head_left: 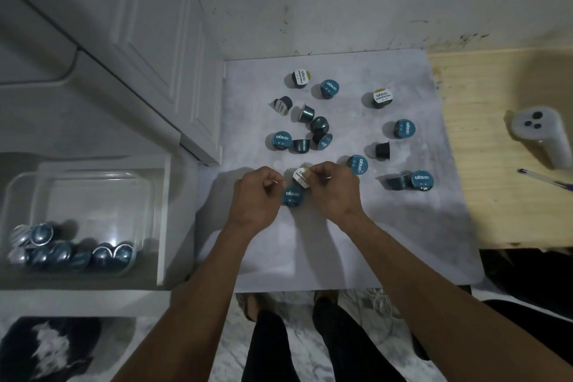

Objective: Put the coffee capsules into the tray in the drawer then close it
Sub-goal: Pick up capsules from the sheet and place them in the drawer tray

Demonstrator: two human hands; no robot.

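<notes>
Left hand [259, 192] curled beside a blue-lidded capsule [292, 194], fingertips at its left edge; grip on it not clear enough to call. Right hand [329, 186] pinching a white-lidded capsule [301, 177] just above and touching the blue one. Both hands low over the near part of the pale tabletop [403, 220]. More coffee capsules scattered across the tabletop beyond the hands: a loose cluster [310, 130] near the middle, some upright with blue lids, some tipped on their sides; two more white-lidded ones, far left [301, 78] and far right [382, 97]; a pair [410, 180] to the right of the hands. To the left, an open white drawer [164, 220] holding a clear plastic tray [93, 195], with a row of capsules [71, 253] lying along its near edge. On the wooden surface [496, 201] at right, a white controller-like device [541, 136] and a pen [545, 178].
</notes>
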